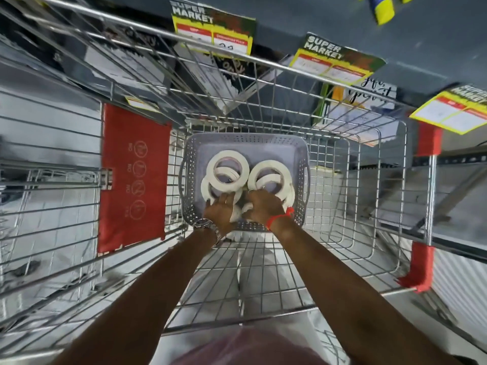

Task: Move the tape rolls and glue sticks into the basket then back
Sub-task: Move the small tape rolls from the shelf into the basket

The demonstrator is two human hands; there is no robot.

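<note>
Both hands were down in the grey basket [191,164] inside the wire cart [329,196], the left hand [220,209] and right hand [263,206] each curled around white tape rolls [228,167] heaped there, so the step looked like gathering rolls, after which a firm lift clear of the rim seemed called for.

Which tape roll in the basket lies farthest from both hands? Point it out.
The top left tape roll, lying flat nearest the basket's far wall; the other rolls sit closer to the hands.

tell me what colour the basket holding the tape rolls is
Light grey basket, perforated walls, clearest in head view.
</note>
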